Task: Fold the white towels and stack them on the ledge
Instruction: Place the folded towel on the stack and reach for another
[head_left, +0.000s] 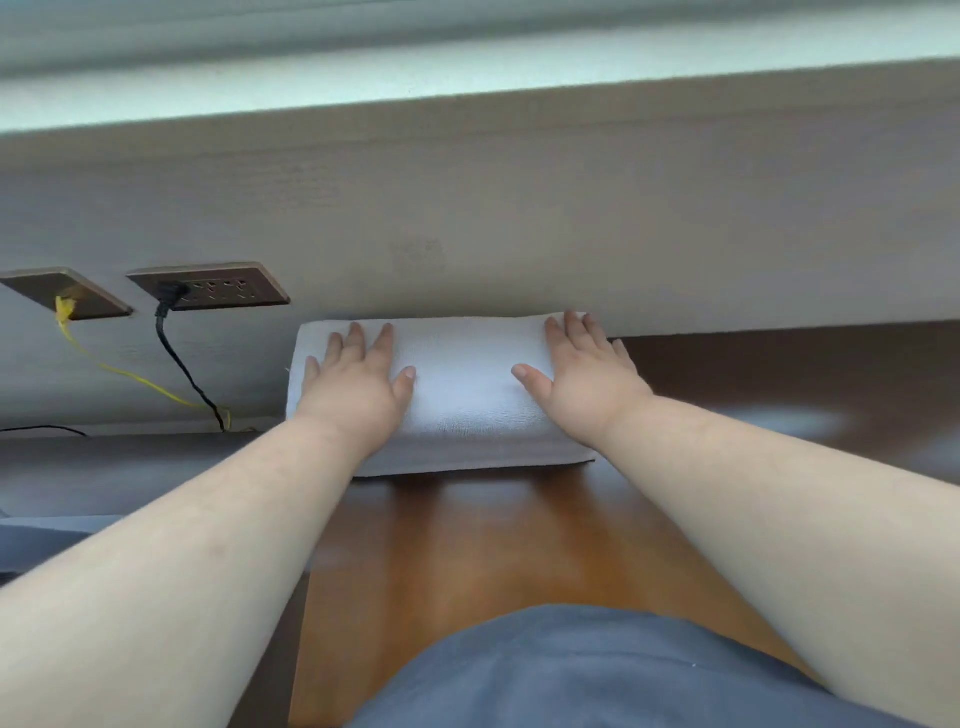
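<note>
Nearest, bare wooden tabletop (467, 545) lay open between both forearms. Beyond it a folded towel (462, 395) sat at the tabletop's far edge, its back edge against the wall (519, 218). The left hand (358, 384) and right hand (582, 379) pressed flat on its two ends, fingers straight and spread, gripping nothing. Tabletop stretched bare to the towel's right. Left, a black cord (182, 364) hung from a socket (208, 286).

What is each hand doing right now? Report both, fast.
Left hand: open, fingers straight, pressing flat on the folded white towel.
Right hand: open, fingers straight, pressing flat on the same towel.
</note>
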